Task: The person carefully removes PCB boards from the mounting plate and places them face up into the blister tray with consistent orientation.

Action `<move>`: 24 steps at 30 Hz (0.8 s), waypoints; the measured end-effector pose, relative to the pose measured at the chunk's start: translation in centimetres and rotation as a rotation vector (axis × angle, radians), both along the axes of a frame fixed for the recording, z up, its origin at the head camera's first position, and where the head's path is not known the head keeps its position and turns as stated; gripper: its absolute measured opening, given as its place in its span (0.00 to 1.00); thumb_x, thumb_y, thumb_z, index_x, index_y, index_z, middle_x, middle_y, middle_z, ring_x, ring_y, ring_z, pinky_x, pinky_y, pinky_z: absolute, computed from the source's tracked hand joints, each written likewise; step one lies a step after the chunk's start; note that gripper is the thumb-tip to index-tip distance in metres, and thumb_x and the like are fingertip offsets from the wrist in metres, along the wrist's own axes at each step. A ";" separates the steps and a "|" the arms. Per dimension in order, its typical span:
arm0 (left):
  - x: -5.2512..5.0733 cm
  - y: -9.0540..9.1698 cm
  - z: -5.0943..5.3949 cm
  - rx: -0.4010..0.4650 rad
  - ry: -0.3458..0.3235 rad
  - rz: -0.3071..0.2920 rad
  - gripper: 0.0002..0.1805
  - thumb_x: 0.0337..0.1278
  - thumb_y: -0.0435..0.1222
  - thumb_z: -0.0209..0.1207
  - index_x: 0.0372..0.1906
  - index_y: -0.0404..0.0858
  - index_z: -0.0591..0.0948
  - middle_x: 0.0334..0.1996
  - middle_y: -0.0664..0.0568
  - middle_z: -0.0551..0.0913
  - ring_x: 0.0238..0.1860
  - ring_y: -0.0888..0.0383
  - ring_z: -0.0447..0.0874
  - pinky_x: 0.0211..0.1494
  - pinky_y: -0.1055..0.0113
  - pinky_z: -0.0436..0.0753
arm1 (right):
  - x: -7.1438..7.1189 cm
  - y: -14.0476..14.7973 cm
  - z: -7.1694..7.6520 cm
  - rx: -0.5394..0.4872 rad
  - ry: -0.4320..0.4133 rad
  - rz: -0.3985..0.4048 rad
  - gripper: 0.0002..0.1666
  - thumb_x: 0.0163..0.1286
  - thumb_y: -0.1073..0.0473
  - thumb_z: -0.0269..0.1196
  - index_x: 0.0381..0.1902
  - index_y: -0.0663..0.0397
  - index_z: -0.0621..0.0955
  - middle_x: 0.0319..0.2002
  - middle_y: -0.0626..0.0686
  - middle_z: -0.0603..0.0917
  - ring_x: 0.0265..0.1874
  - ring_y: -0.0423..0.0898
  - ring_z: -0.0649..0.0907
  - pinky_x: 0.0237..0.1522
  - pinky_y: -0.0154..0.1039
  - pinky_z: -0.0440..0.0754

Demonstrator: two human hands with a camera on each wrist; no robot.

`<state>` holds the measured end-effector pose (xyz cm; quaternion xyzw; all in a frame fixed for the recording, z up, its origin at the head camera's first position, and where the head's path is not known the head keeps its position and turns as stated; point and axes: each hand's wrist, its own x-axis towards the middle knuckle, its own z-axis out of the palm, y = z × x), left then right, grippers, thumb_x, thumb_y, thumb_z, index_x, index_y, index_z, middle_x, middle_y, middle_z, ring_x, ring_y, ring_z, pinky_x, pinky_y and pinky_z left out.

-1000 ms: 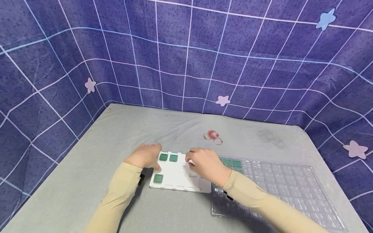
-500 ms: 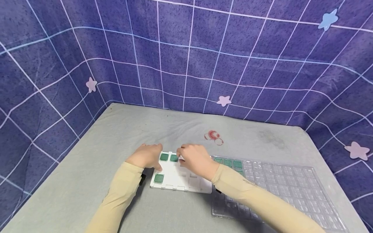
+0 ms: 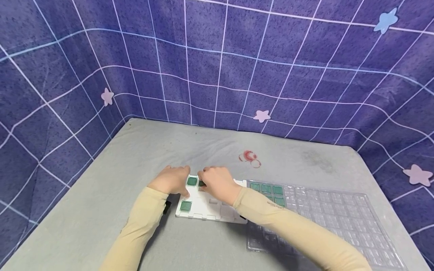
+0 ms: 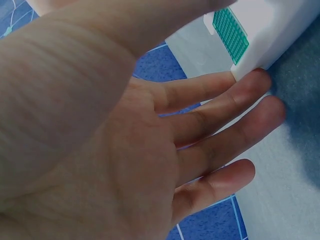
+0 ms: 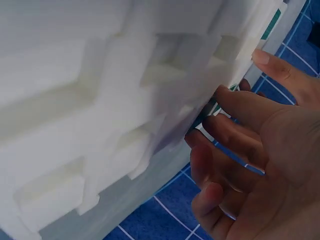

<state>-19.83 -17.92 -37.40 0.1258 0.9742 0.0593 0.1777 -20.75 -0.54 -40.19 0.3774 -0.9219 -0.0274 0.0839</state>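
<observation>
While the left hand [image 3: 171, 181], fingers extended, touches the left end of the white tray [image 3: 198, 201], the right hand [image 3: 218, 183] pinches a green board [image 3: 201, 183] near its far edge.

I see a purple-blue fabric backdrop [image 3: 203, 67] with a grid of pale lines, rising behind the grey table [image 3: 152, 145] and along both its sides. On the fabric I count three pale pink stars [image 3: 262, 116] and, at upper right, a light blue star [image 3: 386, 20]. Toward the table's far edge I make out red ring-shaped marks [image 3: 249, 155], with a dark smudge [image 3: 317, 160] to their right.
</observation>
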 end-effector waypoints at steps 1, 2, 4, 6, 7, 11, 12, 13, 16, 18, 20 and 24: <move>0.0 0.0 0.0 -0.002 0.001 -0.001 0.43 0.44 0.45 0.79 0.63 0.29 0.74 0.52 0.41 0.86 0.56 0.42 0.84 0.69 0.45 0.72 | 0.0 0.0 0.0 0.000 0.000 0.000 0.17 0.61 0.43 0.74 0.40 0.46 0.85 0.33 0.45 0.87 0.31 0.43 0.87 0.27 0.37 0.84; 0.0 0.0 0.1 -0.005 0.002 -0.003 0.43 0.44 0.45 0.79 0.63 0.29 0.73 0.53 0.41 0.86 0.57 0.42 0.84 0.69 0.45 0.72 | 0.0 -0.1 -0.1 0.001 0.000 0.000 0.17 0.61 0.44 0.74 0.40 0.46 0.85 0.33 0.46 0.87 0.31 0.44 0.87 0.27 0.38 0.84; 0.0 0.0 0.2 -0.009 0.004 -0.006 0.43 0.44 0.45 0.79 0.63 0.29 0.73 0.52 0.41 0.86 0.56 0.42 0.84 0.69 0.45 0.73 | -0.1 -0.2 0.0 0.000 -0.001 0.000 0.16 0.61 0.45 0.74 0.40 0.46 0.84 0.34 0.46 0.87 0.32 0.44 0.87 0.28 0.38 0.85; 0.0 0.0 0.2 -0.010 0.008 -0.008 0.43 0.43 0.45 0.79 0.62 0.29 0.74 0.52 0.41 0.86 0.56 0.43 0.84 0.68 0.45 0.73 | 0.0 -0.2 0.0 0.001 -0.006 -0.004 0.16 0.61 0.46 0.75 0.40 0.46 0.84 0.34 0.46 0.87 0.32 0.44 0.87 0.28 0.38 0.85; 0.0 0.0 0.2 -0.008 0.008 -0.007 0.42 0.43 0.45 0.79 0.62 0.30 0.74 0.52 0.41 0.86 0.56 0.43 0.84 0.68 0.46 0.73 | 0.0 -0.2 0.0 0.001 -0.008 -0.005 0.15 0.61 0.46 0.75 0.40 0.46 0.84 0.34 0.46 0.87 0.32 0.44 0.87 0.28 0.38 0.85; 0.0 0.0 0.1 -0.010 0.007 -0.005 0.41 0.43 0.45 0.79 0.61 0.30 0.74 0.51 0.42 0.86 0.55 0.43 0.85 0.67 0.46 0.74 | 0.0 -0.3 0.2 0.010 -0.018 -0.012 0.15 0.61 0.47 0.75 0.40 0.45 0.85 0.34 0.46 0.87 0.32 0.44 0.87 0.28 0.38 0.84; 0.1 0.0 0.1 -0.011 0.007 -0.005 0.41 0.43 0.45 0.79 0.61 0.30 0.74 0.51 0.42 0.86 0.55 0.44 0.85 0.67 0.46 0.74 | 0.0 -0.4 0.2 0.013 -0.019 -0.013 0.15 0.61 0.47 0.75 0.40 0.45 0.85 0.34 0.46 0.87 0.31 0.44 0.87 0.27 0.38 0.84; 0.0 0.0 0.1 -0.013 0.007 -0.006 0.41 0.43 0.45 0.79 0.61 0.30 0.74 0.51 0.42 0.86 0.55 0.44 0.85 0.67 0.46 0.74 | 0.0 -0.4 0.2 0.014 -0.020 -0.014 0.15 0.61 0.47 0.75 0.40 0.45 0.85 0.34 0.46 0.87 0.31 0.44 0.87 0.27 0.37 0.84; 0.0 0.0 0.1 -0.019 0.011 -0.006 0.41 0.43 0.45 0.79 0.61 0.31 0.75 0.51 0.42 0.87 0.54 0.44 0.85 0.66 0.47 0.74 | 0.0 -0.3 0.3 0.010 -0.025 -0.016 0.14 0.61 0.48 0.75 0.40 0.45 0.85 0.34 0.46 0.87 0.31 0.43 0.87 0.27 0.37 0.84; 0.0 0.0 0.1 -0.021 0.012 -0.006 0.40 0.43 0.45 0.79 0.60 0.31 0.75 0.50 0.42 0.87 0.54 0.44 0.85 0.66 0.47 0.74 | 0.0 -0.2 0.2 0.003 -0.028 -0.016 0.14 0.61 0.48 0.75 0.39 0.45 0.85 0.34 0.46 0.87 0.31 0.43 0.87 0.28 0.37 0.84; 0.0 0.0 0.0 -0.023 0.011 -0.005 0.41 0.43 0.45 0.79 0.61 0.31 0.75 0.51 0.42 0.87 0.55 0.44 0.85 0.66 0.47 0.74 | 0.0 -0.2 0.2 -0.007 -0.030 -0.014 0.14 0.60 0.48 0.75 0.39 0.46 0.85 0.34 0.46 0.87 0.31 0.43 0.87 0.28 0.37 0.84; 0.0 0.1 0.0 -0.024 0.010 -0.009 0.40 0.44 0.45 0.79 0.61 0.31 0.75 0.51 0.42 0.86 0.55 0.44 0.85 0.66 0.47 0.74 | 0.1 0.1 0.3 -0.016 -0.036 -0.012 0.14 0.60 0.48 0.75 0.38 0.46 0.85 0.33 0.46 0.86 0.31 0.43 0.87 0.28 0.38 0.84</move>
